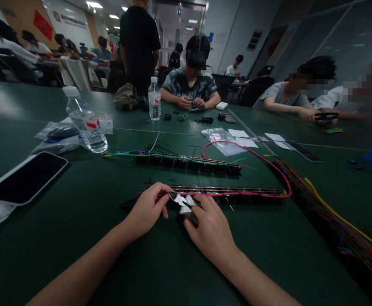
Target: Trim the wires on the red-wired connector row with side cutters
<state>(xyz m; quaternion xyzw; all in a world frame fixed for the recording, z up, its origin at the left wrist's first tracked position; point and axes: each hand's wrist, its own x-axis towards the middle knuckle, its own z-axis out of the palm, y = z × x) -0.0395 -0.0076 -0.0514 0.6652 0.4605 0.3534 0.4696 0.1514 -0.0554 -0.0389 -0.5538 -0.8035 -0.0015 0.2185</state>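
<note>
The right hand (pixel 209 227) gripped small metal cutters (pixel 183 203) by their dark handles, the pointed jaws aimed toward 10 o'clock. The left hand (pixel 149 208) pinched a thin red wire (pixel 256 158) at the near terminal strip (pixel 218 192), a long, narrow dark bar lying at 12 o'clock from both hands. A second strip (pixel 189 161) lay beyond. At 10 o'clock stood a clear plastic bottle (pixel 85 121); a glossy phone (pixel 25 178) lay at 9 o'clock on the matte green table (pixel 109 255).

The table (pixel 77 255) is dark green. A red wire (pixel 259 158) loops over it beside a bundle of yellow, red and blue wires (pixel 332 216), and a green wire (pixel 173 156) crosses a black strip (pixel 189 162). The phone (pixel 25 177) is black with a white edge; the bottle (pixel 85 121) is clear with a red-and-white label.
</note>
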